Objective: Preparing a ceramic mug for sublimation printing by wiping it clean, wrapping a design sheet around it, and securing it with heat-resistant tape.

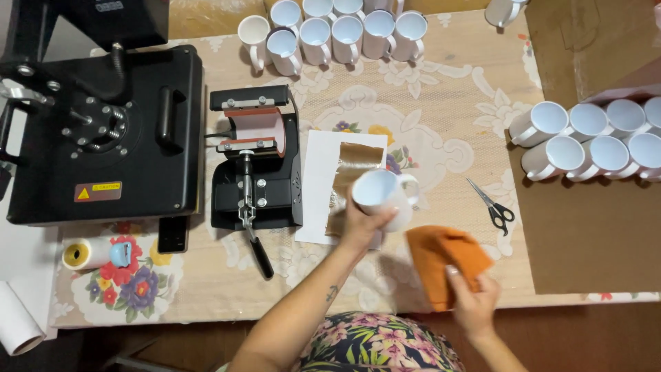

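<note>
Right now my left hand [361, 224] is clamped around a white mug [382, 196], fingers wrapped about its side, holding it up off the table with the open mouth tipped toward me and its handle pointing away from my palm, to the right. Just under those fingers lies a white sheet of paper [318, 172] with a brownish-gold print [354, 165] on it; the mug hangs over the sheet's lower right part.

My right hand [471, 296] grips an orange cloth [441, 258], fingers closed on its near edge, with the rest of the cloth spread flat on the table beyond my fingertips. The cloth lies just right of the mug, below it, close to my left-hand fingers but not touching them.

Beyond my right fingers, a little further out on the patterned tablecloth [441, 117], lies a pair of black-handled scissors [492, 203]. Further right, well apart from my hand, a cluster of white mugs [592, 141] rests on its sides on brown cardboard [592, 234].

Left of my left-hand fingers, near the paper, stands a black mug press [256, 162] with a reddish heating sleeve. Beyond it sits a large flat black heat press [103, 131]. Far ahead of both hands, another group of white mugs [337, 34] stands upright. A tape roll [93, 253] lies well off to the left.
</note>
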